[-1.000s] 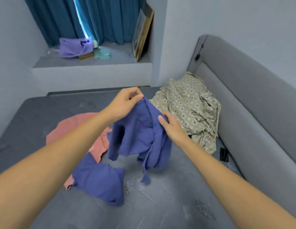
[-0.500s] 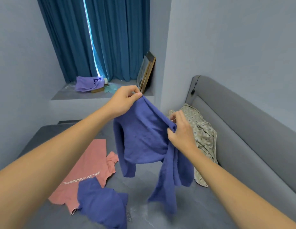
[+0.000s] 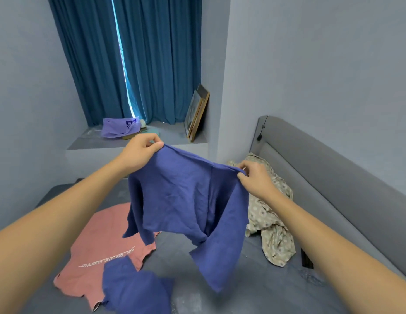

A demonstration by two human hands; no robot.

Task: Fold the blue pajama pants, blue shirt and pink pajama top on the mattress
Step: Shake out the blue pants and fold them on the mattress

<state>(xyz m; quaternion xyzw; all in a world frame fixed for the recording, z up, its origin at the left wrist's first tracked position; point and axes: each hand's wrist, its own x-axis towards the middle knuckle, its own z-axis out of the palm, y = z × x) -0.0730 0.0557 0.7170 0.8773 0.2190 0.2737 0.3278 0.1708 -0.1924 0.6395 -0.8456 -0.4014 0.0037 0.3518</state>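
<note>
I hold a blue shirt [image 3: 186, 200] up in the air above the grey mattress [image 3: 254, 286]. My left hand [image 3: 140, 152] pinches its upper left corner and my right hand [image 3: 254, 180] pinches its upper right corner, so the cloth hangs spread between them with a sleeve dangling at each side. The pink pajama top [image 3: 102, 248] lies flat on the mattress at the left, white lettering across it. A second blue garment [image 3: 131, 291] lies crumpled at the near left, overlapping the pink top's lower edge.
A patterned beige cloth [image 3: 270, 218] is heaped against the grey padded headboard [image 3: 333, 184] on the right. Behind the mattress a window ledge [image 3: 138, 139] carries a purple bag and leaning picture frames, with blue curtains above.
Both hands have moved apart and the right hand slid along the top edge, so the bunched shirt now hangs spread out. The view has tilted a bit higher.
</note>
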